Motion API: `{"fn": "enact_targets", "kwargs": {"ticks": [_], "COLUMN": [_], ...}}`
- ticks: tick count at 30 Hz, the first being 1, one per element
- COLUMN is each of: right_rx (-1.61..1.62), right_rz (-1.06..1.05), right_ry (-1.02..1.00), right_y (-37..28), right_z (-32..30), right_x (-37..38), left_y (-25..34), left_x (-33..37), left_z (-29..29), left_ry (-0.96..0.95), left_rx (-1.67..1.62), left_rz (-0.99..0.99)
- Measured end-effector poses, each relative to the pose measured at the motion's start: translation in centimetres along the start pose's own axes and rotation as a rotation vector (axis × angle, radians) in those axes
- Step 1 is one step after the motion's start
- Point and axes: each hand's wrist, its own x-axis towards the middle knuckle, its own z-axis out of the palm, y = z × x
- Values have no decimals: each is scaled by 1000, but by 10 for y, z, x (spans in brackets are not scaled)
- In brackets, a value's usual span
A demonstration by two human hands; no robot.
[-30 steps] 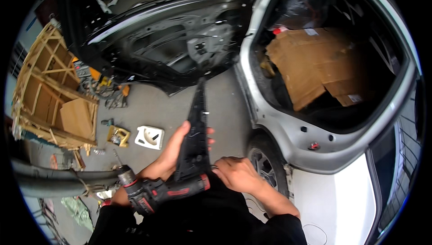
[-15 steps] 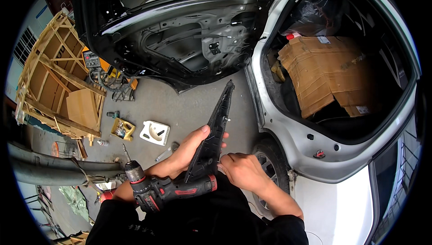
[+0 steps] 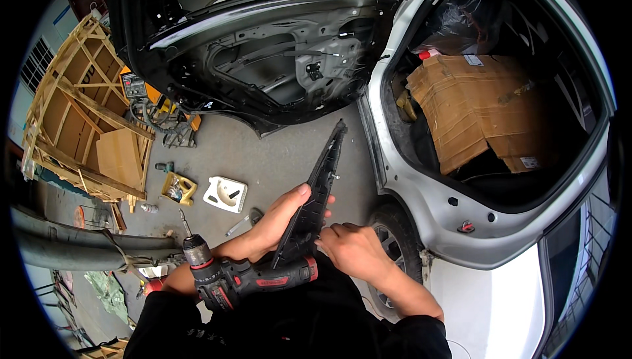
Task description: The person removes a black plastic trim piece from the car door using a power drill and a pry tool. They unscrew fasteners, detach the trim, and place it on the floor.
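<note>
My left hand (image 3: 287, 211) is closed around a long black triangular plastic trim piece (image 3: 312, 207), thumb on its ribbed side and fingertips showing past the far edge. The trim piece is tilted, with its narrow tip pointing up toward the open car door. A small light clip (image 3: 337, 176) sticks out of its right edge. My right hand (image 3: 352, 247) is at the lower right edge of the trim piece, fingers curled in a pinch; what they hold is hidden. Across my left forearm lies a black and red cordless drill (image 3: 220, 273), bit pointing up; its support cannot be made out.
The stripped black door (image 3: 276, 62) stands open ahead. At right are the car's rear door opening (image 3: 388, 128), flattened cardboard (image 3: 474, 109) inside it, and a wheel (image 3: 398, 234). A cut-open white jug (image 3: 226, 194), a yellow container (image 3: 179, 189) and a wooden crate (image 3: 85, 115) are at left.
The trim piece and my left hand have shifted very slightly to the right. My right hand stays at the piece's lower edge, fingers still curled. The drill has hardly moved.
</note>
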Motion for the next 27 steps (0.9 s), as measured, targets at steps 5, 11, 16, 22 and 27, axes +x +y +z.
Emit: {"fn": "enact_targets", "kwargs": {"ticks": [5,11,16,22,27], "right_rx": [174,280,295,174,149], "right_rz": [20,129,167,92,107], "right_ry": [49,67,237,368,334], "right_y": [8,5,-1,-3,-6], "right_z": [12,27,33,37,38], "right_x": [0,-6,-6,-3,-4], "left_y": [-1,-1,-1,-3,-7], "left_x": [0,-1,-2,-1,-1], "left_z": [-2,-3,-6,-8,-10], "left_ry": [-8,-2,-30,-45,-29], "left_rx": [11,24,-67,-148,-94], "left_rz": [35,50,13,26,44]}}
